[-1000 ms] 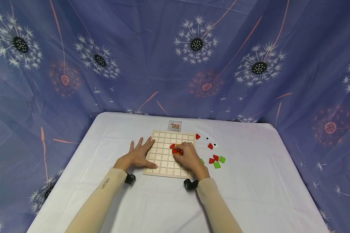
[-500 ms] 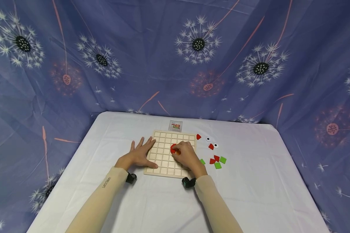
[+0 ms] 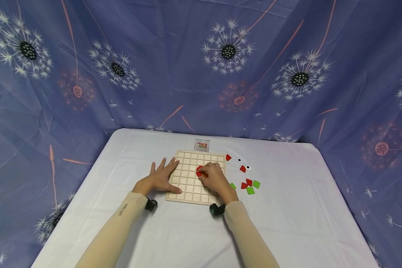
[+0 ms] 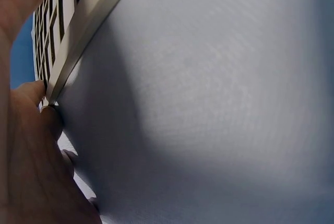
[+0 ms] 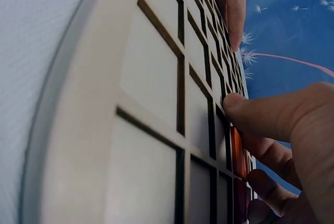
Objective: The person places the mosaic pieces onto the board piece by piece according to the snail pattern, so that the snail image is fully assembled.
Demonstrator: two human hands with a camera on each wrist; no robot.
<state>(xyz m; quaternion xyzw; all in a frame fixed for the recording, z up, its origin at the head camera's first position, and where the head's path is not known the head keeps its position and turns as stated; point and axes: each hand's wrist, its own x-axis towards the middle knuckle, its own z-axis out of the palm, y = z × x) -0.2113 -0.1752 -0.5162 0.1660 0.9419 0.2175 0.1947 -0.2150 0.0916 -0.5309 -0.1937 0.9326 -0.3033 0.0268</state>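
Observation:
A square wooden grid board (image 3: 189, 189) lies on the white table. My left hand (image 3: 157, 180) rests with spread fingers over its left edge, the thumb on the near left cells. My right hand (image 3: 215, 179) is bent over the middle of the board, its thumb and fingertips pinching at a red rounded tile (image 3: 199, 171). In the right wrist view, the thumb (image 5: 266, 114) touches the grid beside an orange tile (image 5: 238, 153) set in a cell, and the other fingers curl behind it. The hand hides part of these tiles.
A small picture card (image 3: 201, 145) lies beyond the board. Right of the board are several loose red tiles (image 3: 244, 185), several green square tiles (image 3: 250, 190) and two white eye discs (image 3: 239, 160). A blue dandelion-print cloth (image 3: 174, 74) hangs behind the table.
My right hand has shifted slightly left over the red tiles, covering more of the orange beside them. My left hand stays on the board's edge.

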